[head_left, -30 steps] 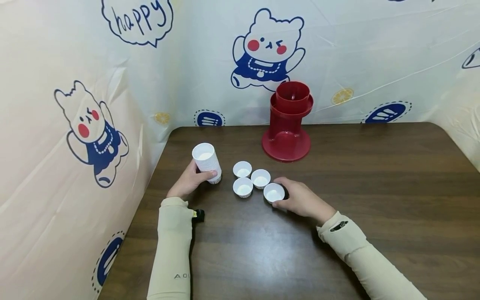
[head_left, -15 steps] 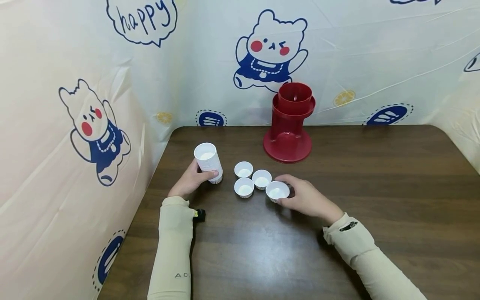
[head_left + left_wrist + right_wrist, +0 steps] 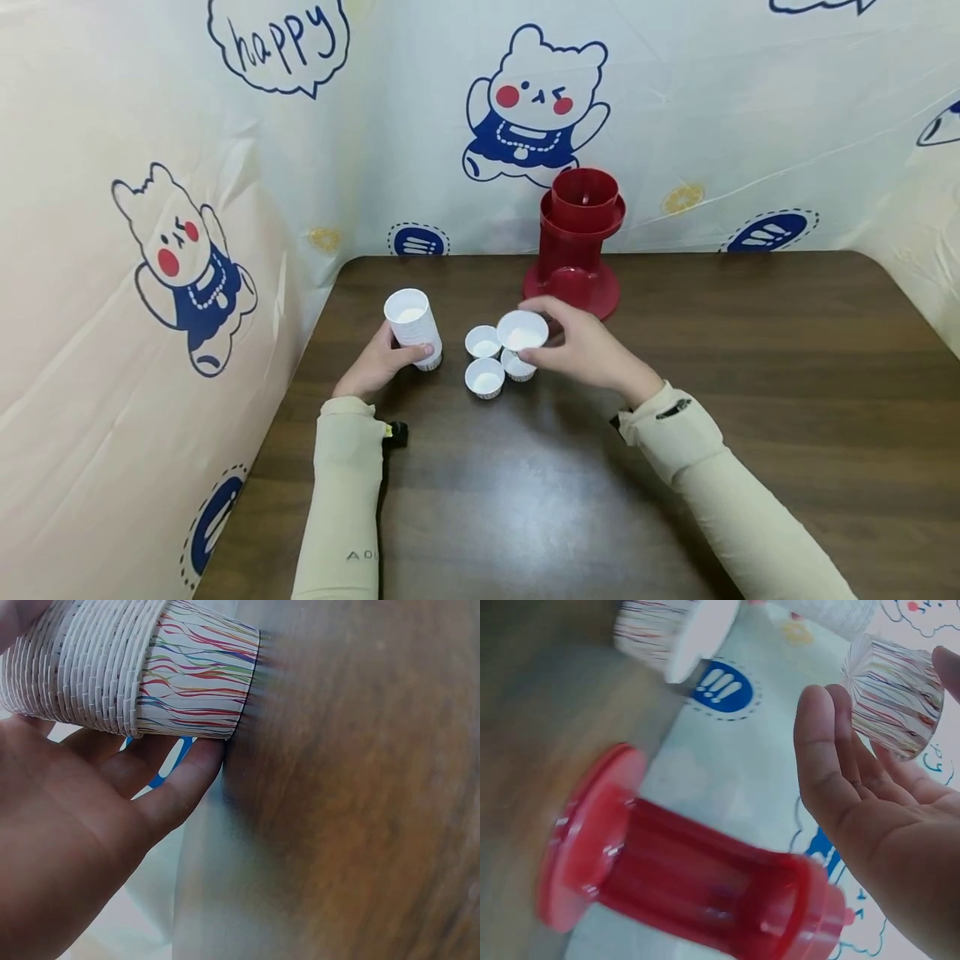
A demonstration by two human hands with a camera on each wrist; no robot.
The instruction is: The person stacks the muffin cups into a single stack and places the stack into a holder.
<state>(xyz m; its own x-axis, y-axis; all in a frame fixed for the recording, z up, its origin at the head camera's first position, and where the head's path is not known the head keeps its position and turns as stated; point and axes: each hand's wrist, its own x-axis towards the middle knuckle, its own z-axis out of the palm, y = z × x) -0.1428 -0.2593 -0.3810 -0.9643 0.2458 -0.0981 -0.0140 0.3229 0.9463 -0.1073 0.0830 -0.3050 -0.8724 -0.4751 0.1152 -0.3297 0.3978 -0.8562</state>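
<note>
My left hand [image 3: 381, 364] grips a tall stack of white paper cups [image 3: 411, 321] at the table's left. In the left wrist view the lowest cup shows coloured wavy stripes [image 3: 199, 671], and the nested rims run above it. My right hand [image 3: 588, 346] holds a single paper cup [image 3: 522, 330] between thumb and fingers, raised above the others. Beneath and beside it, three small paper cups stand upright on the table: a back left cup [image 3: 482, 341], a front left cup [image 3: 485, 378] and a right cup [image 3: 519, 367], partly hidden by the held one.
A red plastic stand [image 3: 576, 242] with a round base and a tube-like top stands at the back of the brown table [image 3: 712, 350]. Behind it hangs a white printed curtain [image 3: 420, 125], which also runs along the left side.
My right hand has lifted its cup off the table and moved it up and left, over the right one of the three standing cups. My left hand stays in place with the stack.
</note>
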